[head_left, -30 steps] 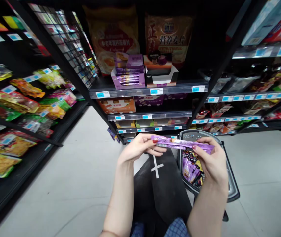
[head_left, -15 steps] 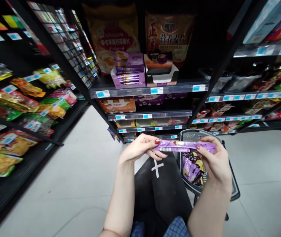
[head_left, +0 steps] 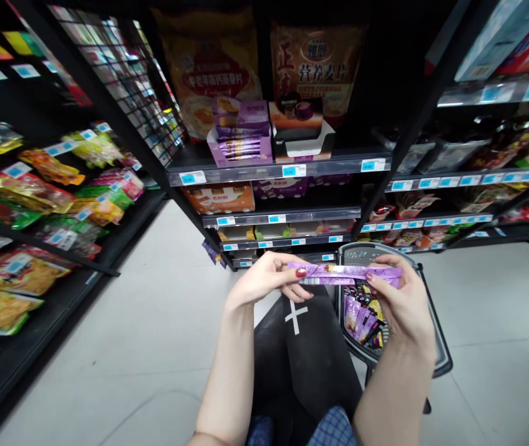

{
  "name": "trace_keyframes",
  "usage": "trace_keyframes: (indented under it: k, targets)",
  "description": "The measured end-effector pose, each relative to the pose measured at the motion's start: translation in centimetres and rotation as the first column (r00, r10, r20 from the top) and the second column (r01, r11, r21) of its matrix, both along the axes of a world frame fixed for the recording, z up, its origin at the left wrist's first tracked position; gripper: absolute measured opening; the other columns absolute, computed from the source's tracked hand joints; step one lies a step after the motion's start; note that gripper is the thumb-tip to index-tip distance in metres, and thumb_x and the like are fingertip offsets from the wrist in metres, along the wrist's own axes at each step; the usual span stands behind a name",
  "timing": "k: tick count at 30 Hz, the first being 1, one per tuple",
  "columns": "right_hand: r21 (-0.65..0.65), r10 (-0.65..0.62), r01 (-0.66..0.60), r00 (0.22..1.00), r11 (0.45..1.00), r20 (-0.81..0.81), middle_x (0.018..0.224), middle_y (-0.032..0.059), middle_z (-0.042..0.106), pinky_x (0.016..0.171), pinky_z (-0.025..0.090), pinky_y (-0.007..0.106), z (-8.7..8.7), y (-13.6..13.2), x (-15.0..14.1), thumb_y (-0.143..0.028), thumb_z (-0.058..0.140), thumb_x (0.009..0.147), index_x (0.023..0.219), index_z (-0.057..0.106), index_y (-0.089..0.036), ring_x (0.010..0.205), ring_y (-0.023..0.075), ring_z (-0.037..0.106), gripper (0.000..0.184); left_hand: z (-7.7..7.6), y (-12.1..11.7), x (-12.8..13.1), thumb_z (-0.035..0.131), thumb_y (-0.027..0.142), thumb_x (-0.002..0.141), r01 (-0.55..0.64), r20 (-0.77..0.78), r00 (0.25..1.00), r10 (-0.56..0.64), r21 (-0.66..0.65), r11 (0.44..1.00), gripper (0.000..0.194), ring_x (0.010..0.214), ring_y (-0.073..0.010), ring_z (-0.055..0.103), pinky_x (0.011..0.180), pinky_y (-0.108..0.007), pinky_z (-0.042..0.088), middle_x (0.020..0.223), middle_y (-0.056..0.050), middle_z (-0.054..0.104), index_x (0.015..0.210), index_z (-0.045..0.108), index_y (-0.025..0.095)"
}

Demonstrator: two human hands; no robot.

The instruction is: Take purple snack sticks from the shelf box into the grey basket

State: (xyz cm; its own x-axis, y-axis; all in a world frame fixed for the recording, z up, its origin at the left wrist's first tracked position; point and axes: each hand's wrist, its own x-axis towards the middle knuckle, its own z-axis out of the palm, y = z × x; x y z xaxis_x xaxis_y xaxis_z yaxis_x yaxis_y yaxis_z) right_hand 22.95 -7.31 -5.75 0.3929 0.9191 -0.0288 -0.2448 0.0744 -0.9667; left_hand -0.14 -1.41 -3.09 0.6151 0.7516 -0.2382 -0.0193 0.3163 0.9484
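Observation:
I hold a long purple snack stick packet [head_left: 339,273] level in front of me, gripped at both ends. My left hand [head_left: 267,282] pinches its left end between thumb and fingers. My right hand [head_left: 401,303] is closed on its right end. Below the packet stands a dark shopping basket [head_left: 434,347] with several purple and dark packets inside. On the shelf ahead sits an open purple display box [head_left: 241,142] of the same packets.
Black shelving [head_left: 278,170] with blue price tags runs ahead and to the right. A rack of bright snack bags [head_left: 36,204] lines the left side. Grey floor tiles [head_left: 144,322] lie between them. My dark trouser leg [head_left: 301,353] is below my hands.
The packet has turned slightly from tilted to level and shifted a little between my hands. Both hands keep their grip in nearly the same place.

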Motion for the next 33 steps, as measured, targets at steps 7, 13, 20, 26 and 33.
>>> trace_keyframes:
  k: [7, 13, 20, 26, 33]
  targets:
    - [0.048, 0.021, -0.022, 0.999, 0.999, 0.03, 0.067, -0.0032, 0.059, 0.048, 0.044, 0.022, -0.1, -0.4, 0.4, -0.02, 0.083, 0.051, 0.08, 0.062, -0.021, 0.05, 0.0084, 0.053, 0.036, 0.2, -0.3, 0.2, 0.071, 0.026, 0.071, -0.038, 0.011, 0.999, 0.038, 0.044, 0.998, 0.033, 0.052, -0.0211, 0.068, 0.046, -0.024, 0.056, 0.056, -0.01, 0.069, 0.098, 0.068, 0.005]
    - [0.07, 0.042, -0.044, 0.999, 0.997, 0.035, 0.064, -0.0025, 0.059, 0.043, 0.043, 0.022, 0.2, -1.3, 0.8, -0.021, 0.082, 0.052, 0.078, 0.064, -0.021, 0.046, 0.0086, 0.051, 0.031, 0.0, 0.0, 0.8, 0.073, 0.027, 0.068, -0.051, 0.113, 0.993, 0.046, 0.04, 0.998, 0.03, 0.038, -0.0144, 0.061, 0.038, -0.021, 0.051, 0.059, -0.007, 0.07, 0.09, 0.068, 0.007]
    - [-0.003, 0.02, -0.02, 1.0, 1.0, 0.018, 0.07, -0.0002, 0.062, 0.052, 0.05, 0.025, 0.5, -0.6, -0.1, -0.024, 0.083, 0.05, 0.085, 0.064, -0.02, 0.056, 0.0122, 0.058, 0.04, -0.4, -0.3, 2.8, 0.075, 0.027, 0.065, -0.099, 0.032, 0.995, 0.098, 0.048, 0.994, 0.03, 0.047, -0.0147, 0.065, 0.047, -0.022, 0.055, 0.059, -0.007, 0.068, 0.085, 0.068, 0.006]
    - [-0.112, 0.118, -0.108, 0.989, 0.988, 0.087, 0.063, -0.0013, 0.063, 0.054, 0.051, 0.024, -0.4, 0.1, -0.1, -0.024, 0.083, 0.053, 0.073, 0.064, -0.017, 0.054, 0.0116, 0.06, 0.029, -0.3, -0.1, 2.1, 0.077, 0.021, 0.063, -0.173, -0.03, 0.984, 0.177, 0.104, 0.979, 0.026, 0.051, -0.0161, 0.066, 0.052, -0.025, 0.056, 0.056, -0.006, 0.068, 0.082, 0.067, 0.007]
    - [-0.059, 0.162, -0.154, 0.974, 0.986, 0.16, 0.062, -0.0008, 0.064, 0.05, 0.049, 0.024, -0.1, 0.0, -0.4, -0.023, 0.082, 0.052, 0.071, 0.067, -0.018, 0.053, 0.0122, 0.059, 0.025, 0.3, 0.0, 1.2, 0.073, 0.022, 0.065, -0.098, -0.15, 0.982, 0.116, 0.124, 0.987, 0.015, 0.04, -0.009, 0.056, 0.042, -0.018, 0.048, 0.051, -0.003, 0.064, 0.071, 0.068, 0.009]
